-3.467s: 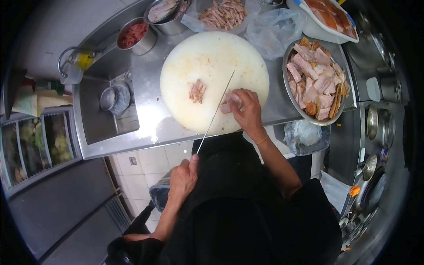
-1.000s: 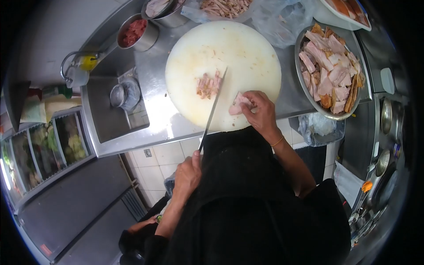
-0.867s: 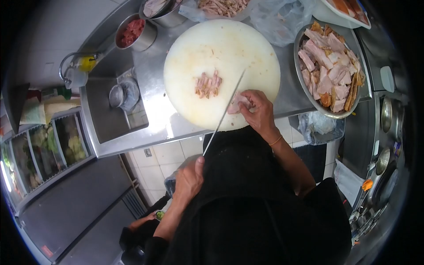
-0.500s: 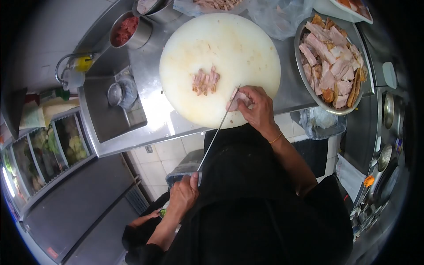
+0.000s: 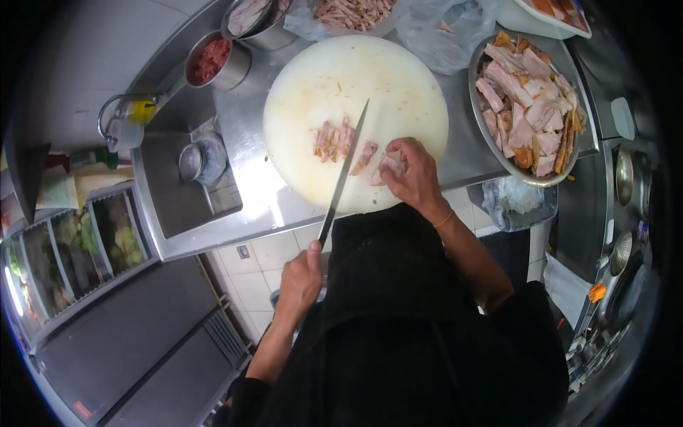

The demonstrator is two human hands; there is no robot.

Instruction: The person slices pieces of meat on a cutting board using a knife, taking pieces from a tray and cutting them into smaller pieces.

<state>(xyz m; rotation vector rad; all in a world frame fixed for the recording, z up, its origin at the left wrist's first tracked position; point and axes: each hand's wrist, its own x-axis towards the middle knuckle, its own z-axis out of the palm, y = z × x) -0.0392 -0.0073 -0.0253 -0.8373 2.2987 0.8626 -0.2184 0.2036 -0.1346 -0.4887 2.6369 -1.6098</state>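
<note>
"Below you, in the head view, the only one, a round white board [image 5: 409, 82] rests on a steel counter [image 5: 245, 128]. What are your hands holding?"

"Your left hand [image 5: 300, 281] has its fingers wrapped around the handle of a long knife [image 5: 350, 160], thumb lying toward the blade. Your right hand [image 5: 414, 178] pinches a pale piece of meat [image 5: 388, 168] between thumb and fingertips, on the part of the board nearer to you."

"And where is your blade?"

"It slants across the board, tip pointing away from you. A loose slice [image 5: 366, 156] lies between the blade and your right hand, apart from the piece you pinch. Left of the blade, just beside it, is a small heap of strips [image 5: 331, 144]. Whether the edge touches the board, you cannot tell from above. Right of the board, a metal bowl [image 5: 525, 178] is heaped with larger chunks [image 5: 535, 103]."

"Which step do you seem to be in?"

"Slicing, most likely: you appear to be between cuts, with meat left under your fingers."

"What would your next cut call for?"

"Bringing the blade right, past the loose slice, and pressing the piece steady, with your right fingertips kept back from the edge."
</note>
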